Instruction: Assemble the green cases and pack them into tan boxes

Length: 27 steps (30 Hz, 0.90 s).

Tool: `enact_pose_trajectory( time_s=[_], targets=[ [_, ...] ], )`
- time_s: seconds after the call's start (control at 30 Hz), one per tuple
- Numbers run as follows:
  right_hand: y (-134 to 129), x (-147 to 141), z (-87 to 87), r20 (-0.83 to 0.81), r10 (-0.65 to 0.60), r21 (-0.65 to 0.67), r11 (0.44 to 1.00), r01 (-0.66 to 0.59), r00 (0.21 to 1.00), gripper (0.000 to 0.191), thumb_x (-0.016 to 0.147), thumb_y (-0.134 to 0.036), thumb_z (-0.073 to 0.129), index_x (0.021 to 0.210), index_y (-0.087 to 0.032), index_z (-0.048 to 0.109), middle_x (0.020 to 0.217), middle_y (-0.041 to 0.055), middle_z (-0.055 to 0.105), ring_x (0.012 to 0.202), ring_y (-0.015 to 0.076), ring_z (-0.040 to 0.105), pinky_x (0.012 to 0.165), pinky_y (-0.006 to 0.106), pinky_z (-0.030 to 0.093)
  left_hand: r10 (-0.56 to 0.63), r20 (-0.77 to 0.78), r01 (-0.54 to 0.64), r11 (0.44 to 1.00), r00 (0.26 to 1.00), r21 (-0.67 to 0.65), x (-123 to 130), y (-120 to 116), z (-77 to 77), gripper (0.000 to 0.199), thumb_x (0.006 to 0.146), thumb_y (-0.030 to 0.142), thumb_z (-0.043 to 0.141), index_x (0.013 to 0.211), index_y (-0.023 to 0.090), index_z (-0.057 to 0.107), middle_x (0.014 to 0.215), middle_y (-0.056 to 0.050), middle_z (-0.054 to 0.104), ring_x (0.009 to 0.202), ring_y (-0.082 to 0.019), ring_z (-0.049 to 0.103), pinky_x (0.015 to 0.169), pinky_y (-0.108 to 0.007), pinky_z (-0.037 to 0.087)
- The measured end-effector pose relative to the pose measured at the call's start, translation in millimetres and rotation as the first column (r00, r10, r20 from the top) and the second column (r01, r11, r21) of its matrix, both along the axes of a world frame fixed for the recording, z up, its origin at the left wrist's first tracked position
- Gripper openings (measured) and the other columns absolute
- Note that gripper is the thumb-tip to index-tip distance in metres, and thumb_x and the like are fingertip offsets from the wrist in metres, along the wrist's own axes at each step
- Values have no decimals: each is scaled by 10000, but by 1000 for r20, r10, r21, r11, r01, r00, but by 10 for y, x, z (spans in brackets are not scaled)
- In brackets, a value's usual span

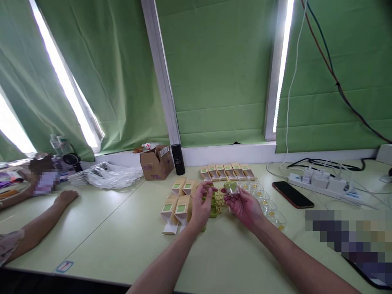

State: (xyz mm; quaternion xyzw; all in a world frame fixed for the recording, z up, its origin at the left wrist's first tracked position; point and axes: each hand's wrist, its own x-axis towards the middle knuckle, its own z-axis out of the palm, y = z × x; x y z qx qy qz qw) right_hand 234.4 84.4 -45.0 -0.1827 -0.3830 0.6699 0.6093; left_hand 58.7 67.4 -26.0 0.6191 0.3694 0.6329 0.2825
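My right grip (245, 206) pinches a clear-and-green case (231, 188) above the tabletop (122, 237); whether my left grip (200, 207) pinches anything, I cannot tell. Step in hand, in my judgement: handling this case. Any next move calls for steadiness. Cartons (181, 209) stand close left, clear containers (268, 204) right; open room lies nearer the front edge.
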Motion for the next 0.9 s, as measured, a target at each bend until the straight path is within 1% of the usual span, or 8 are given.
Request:
enact_pose_trajectory(
  time_s=[0.1, 0.17, 0.27, 0.37, 0.5, 0.6, 0.73, 0.9],
  targets=[
    [27, 17, -25, -7, -18, -2, 1000, 18, 1000, 266, 853, -500, 757, 875, -247, 680, 958, 120, 828, 804, 300, 791, 795, 485, 637, 33, -31, -33, 999, 999, 9, -8, 7, -6, 230, 999, 406, 584, 977, 203, 690, 967, -87, 737, 934, -241, 688, 877, -368, 523],
    [26, 8, -23, -14, -26, -11, 1000, 26, 1000, 270, 863, -508, 751, 899, -248, 687, 957, 117, 828, 803, 296, 792, 790, 477, 637, 50, -50, -49, 999, 997, 20, -12, 8, -9, 251, 999, 384, 563, 874, 200, 679, 921, -79, 716, 894, -233, 672, 860, -363, 519],
    [3, -17, 1, -28, -43, -21, 999, 42, 999, 282, 839, -503, 791, 915, -246, 703, 954, 100, 827, 800, 287, 790, 770, 458, 639, 62, -68, -61, 998, 996, 25, -13, 5, -3, 291, 1010, 425, 552, 861, 200, 659, 872, -69, 696, 859, -225, 658, 826, -349, 510],
    [-29, -46, 30, -19, -65, 1, 998, 65, 998, 322, 796, -508, 842, 928, -238, 726, 936, 78, 818, 794, 281, 786, 754, 445, 643, 64, -111, -64, 998, 992, 1, -8, 0, 7, 332, 1007, 505, 575, 925, 194, 658, 906, -82, 711, 889, -233, 669, 812, -350, 509],
    [-57, -77, 42, 16, -161, 54, 986, 160, 987, 432, 708, -491, 927, 1016, -247, 748, 978, 54, 807, 779, 244, 764, 727, 402, 648, 41, -174, -41, 999, 984, -1, -6, -2, 3, 413, 985, 547, 616, 1204, 198, 644, 1104, -120, 728, 1024, -258, 689, 875, -381, 525],
    [-65, -94, 37, 97, -249, 132, 963, 235, 964, 484, 718, -477, 933, 1105, -255, 746, 1050, 63, 787, 838, 229, 742, 738, 379, 647, 19, -221, -17, 1000, 975, 9, -16, 17, -23, 497, 967, 533, 652, 1349, 218, 607, 1208, -133, 705, 1112, -276, 676, 902, -397, 538],
    [-83, -119, 22, 201, -362, 244, 918, 312, 910, 531, 692, -451, 949, 1133, -261, 725, 1101, 77, 748, 914, 251, 732, 806, 413, 646, -31, -217, 26, 999, 976, -25, -27, 70, -62, 538, 929, 454, 723, 1405, 236, 601, 1287, -133, 687, 1183, -299, 657, 933, -424, 568],
    [-141, -117, -5, 284, -461, 387, 857, 339, 841, 535, 750, -301, 888, 1235, -283, 665, 1244, 92, 696, 1107, 282, 693, 897, 423, 626, -219, -125, 215, 975, 968, -47, -2, 71, -42, 530, 901, 243, 735, 1411, 272, 591, 1438, -109, 629, 1229, -280, 655, 1002, -431, 589]
  ],
)
